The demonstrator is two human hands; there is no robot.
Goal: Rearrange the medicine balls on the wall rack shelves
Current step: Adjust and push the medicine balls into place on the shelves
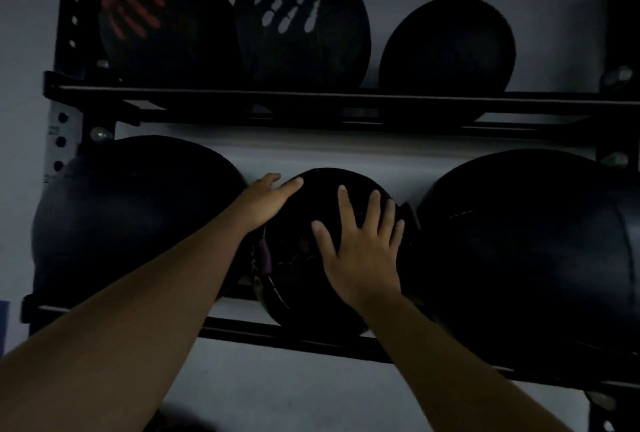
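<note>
Both hands lie flat and spread on the small middle ball (311,251) of the lower shelf (242,331), wedged between two bigger balls: the left hand (266,203) on its upper left, the right hand (360,251) across its front. Neither has closed round it. To lift it well, I would slide the palms to opposite sides and slightly under, squeeze evenly, then draw it straight out, clear of its neighbours and the rail above.
</note>
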